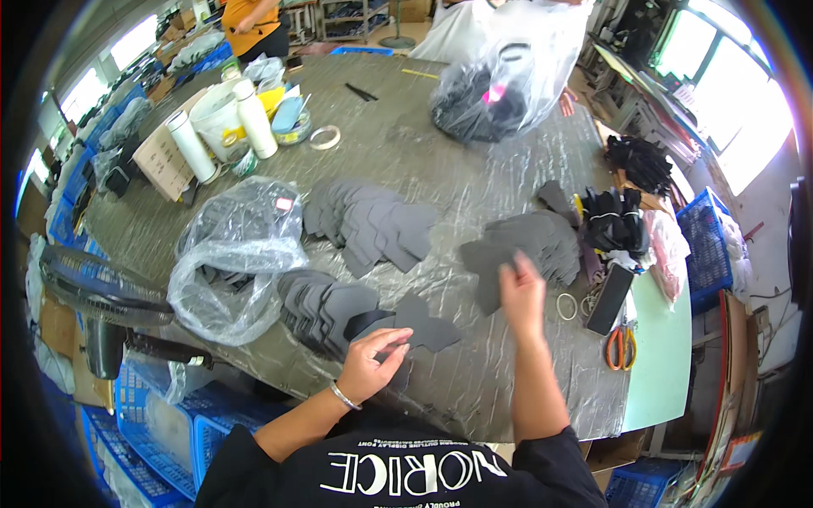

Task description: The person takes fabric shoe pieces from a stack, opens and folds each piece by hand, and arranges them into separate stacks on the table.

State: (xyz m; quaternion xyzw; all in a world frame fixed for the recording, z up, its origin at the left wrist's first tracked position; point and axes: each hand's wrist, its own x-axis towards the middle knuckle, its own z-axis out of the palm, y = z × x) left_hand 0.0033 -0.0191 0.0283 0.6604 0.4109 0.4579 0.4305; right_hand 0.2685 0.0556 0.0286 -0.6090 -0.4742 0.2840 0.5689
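Dark grey flat cut pieces with wavy edges lie on the table in overlapping piles. One pile [368,222] is at mid-left, another [326,309] nearer on the left, and a third [546,241] on the right. My left hand [373,366], with a bracelet at its wrist, is closed, its thumb and fingertips at the edge of a single grey piece [428,326]. Beside its knuckles is a black strip [367,323]. What its fingers pinch is hidden. At the right pile my right hand [523,295], somewhat blurred, is closed on a grey cut piece [484,264].
A clear plastic bag [241,254] with dark contents stands left, near a black fan [106,288]. White bottles [254,118] and a tub are at far left. Orange-handled scissors [621,347], a phone [610,300] and black bundles [614,220] lie right. People stand beyond the table.
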